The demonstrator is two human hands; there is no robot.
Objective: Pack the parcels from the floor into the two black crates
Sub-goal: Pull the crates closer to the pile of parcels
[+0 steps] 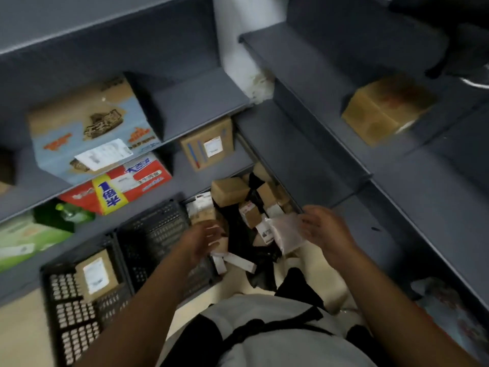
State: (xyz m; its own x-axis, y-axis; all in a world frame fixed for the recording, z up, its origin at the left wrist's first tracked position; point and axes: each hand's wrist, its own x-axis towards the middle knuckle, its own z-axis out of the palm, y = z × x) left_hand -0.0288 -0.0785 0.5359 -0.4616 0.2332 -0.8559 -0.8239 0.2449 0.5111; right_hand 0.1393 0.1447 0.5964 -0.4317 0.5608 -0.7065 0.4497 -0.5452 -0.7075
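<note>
Two black lattice crates stand side by side on the floor at the left. The nearer crate (71, 313) holds a brown cardboard box with a white label (96, 274). The farther crate (156, 229) shows only its lattice. Beyond them a pile of small parcels (251, 205) lies on the floor: brown boxes, black bags and white cartons. My left hand (203, 241) hovers low over the pile's near edge, above a small brown box (223, 243); blur hides its grip. My right hand (325, 231) pinches the edge of a translucent white bag parcel (284, 233).
Grey shelves close in on the left, back and right. Large printed cartons (90, 133) and a labelled brown box (209, 148) sit on the left shelves, and another brown box (383, 112) on the right shelf. Slim white cartons (238, 259) lie by the farther crate.
</note>
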